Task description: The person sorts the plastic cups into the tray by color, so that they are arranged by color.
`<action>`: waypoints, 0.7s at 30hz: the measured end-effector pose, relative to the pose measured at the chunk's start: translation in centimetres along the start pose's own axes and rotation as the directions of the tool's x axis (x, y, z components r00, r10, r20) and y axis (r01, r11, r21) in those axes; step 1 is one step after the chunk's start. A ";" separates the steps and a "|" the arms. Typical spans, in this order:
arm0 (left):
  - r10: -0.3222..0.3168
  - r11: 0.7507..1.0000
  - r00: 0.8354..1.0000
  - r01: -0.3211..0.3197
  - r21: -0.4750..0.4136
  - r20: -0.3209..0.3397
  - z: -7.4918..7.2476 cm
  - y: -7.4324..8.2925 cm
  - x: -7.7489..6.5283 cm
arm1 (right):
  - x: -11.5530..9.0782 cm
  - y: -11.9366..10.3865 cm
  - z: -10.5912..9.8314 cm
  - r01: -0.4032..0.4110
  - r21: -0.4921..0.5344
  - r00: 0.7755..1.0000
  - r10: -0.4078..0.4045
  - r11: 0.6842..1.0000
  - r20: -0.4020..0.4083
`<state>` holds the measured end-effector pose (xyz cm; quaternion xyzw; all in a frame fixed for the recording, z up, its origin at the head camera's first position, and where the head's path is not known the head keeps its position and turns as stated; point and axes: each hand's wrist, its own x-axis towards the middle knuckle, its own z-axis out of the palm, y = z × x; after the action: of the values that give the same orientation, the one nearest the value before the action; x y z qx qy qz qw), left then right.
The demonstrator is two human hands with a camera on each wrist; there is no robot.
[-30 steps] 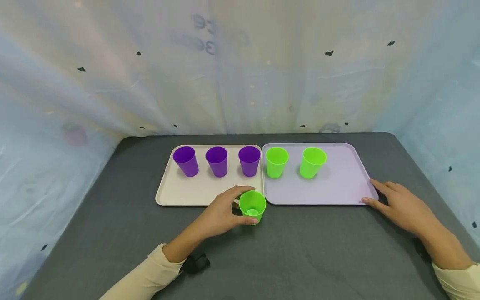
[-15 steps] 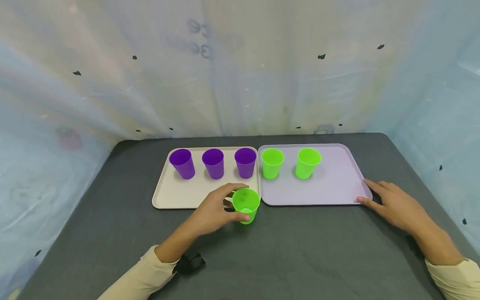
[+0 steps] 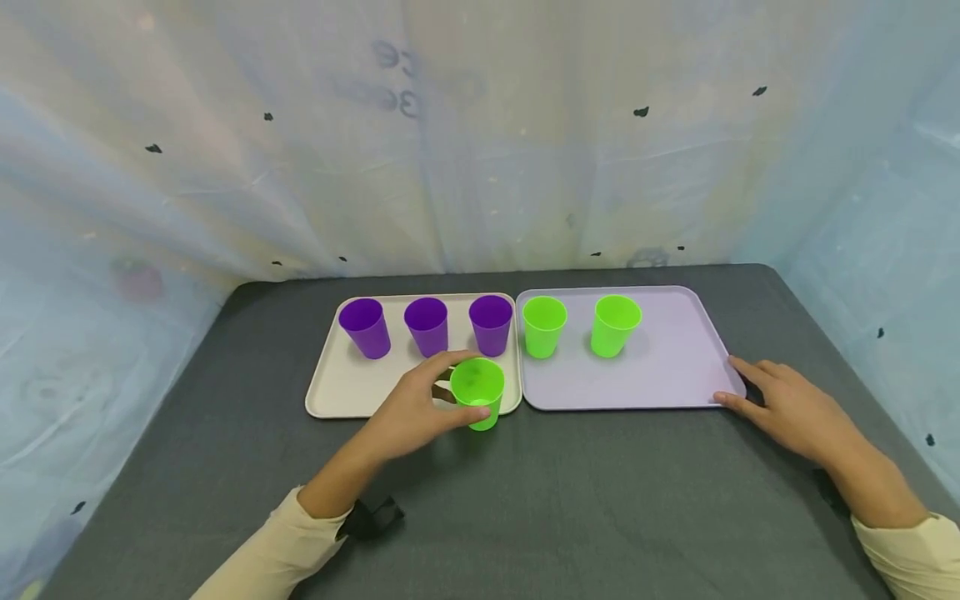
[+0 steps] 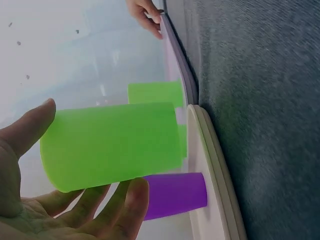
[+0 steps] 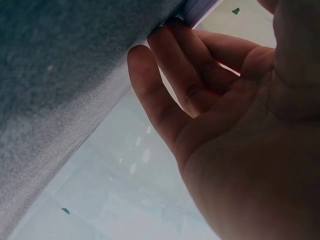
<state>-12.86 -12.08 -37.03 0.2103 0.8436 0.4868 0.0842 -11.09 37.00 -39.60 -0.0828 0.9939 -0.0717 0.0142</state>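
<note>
My left hand point(image 3: 411, 417) grips a bright green cup point(image 3: 478, 392) by its side, thumb in front and fingers behind. In the left wrist view this green cup point(image 4: 112, 145) is held clear of the cream tray point(image 4: 212, 165), its base towards the tray. In the head view it hangs over the front edge of the cream tray point(image 3: 352, 392), which bears three purple cups point(image 3: 427, 329) in a row. Two more green cups point(image 3: 544, 329) stand on the lilac tray point(image 3: 622, 387). At that tray's front right corner rests my right hand point(image 3: 795, 412), fingers loosely bent.
Both trays lie side by side on a dark grey tabletop point(image 3: 570, 508), their short edges meeting. A pale printed sheet point(image 3: 495, 167) hangs behind the table, with bluish sheets point(image 3: 892, 275) along the sides. Each wrist wears a dark band point(image 3: 375, 518).
My left hand has carried the green cup left and slightly away from me, towards the cream tray. The right hand keeps its place at the lilac tray's corner. The head view has shifted slightly.
</note>
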 end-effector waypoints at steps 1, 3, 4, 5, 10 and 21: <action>-0.006 1.000 1.000 0.006 -0.004 0.001 0.1 0.1 0.2 | 0.0 0.1 -0.1 0.001 0.000 1.000 -0.001 1.000 -0.005; -0.008 1.000 1.000 0.008 -0.009 -0.002 0.5 0.5 0.6 | 0.1 0.2 -0.2 0.005 0.001 1.000 -0.005 1.000 -0.010; -0.004 1.000 1.000 0.004 -0.015 -0.002 0.7 0.7 0.8 | 0.1 0.2 -0.2 0.009 -0.001 1.000 -0.009 1.000 -0.013; 0.003 1.000 1.000 -0.003 -0.019 -0.001 1.0 0.9 1.1 | 0.1 0.3 -0.2 0.010 0.001 1.000 -0.010 1.000 -0.013; 0.040 0.999 0.999 -0.040 -0.024 0.022 2.6 1.9 2.8 | -0.2 0.3 0.0 0.003 0.007 1.000 -0.003 1.000 -0.009; 0.075 0.989 0.996 -0.080 0.128 0.043 5.1 3.3 5.1 | 0.0 0.1 0.0 0.018 0.003 0.999 -0.018 1.000 -0.029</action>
<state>-14.80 -4.38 -36.50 0.2571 0.8630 0.4296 0.0677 -11.08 37.11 -39.63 -0.0909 0.9931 -0.0747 -0.0006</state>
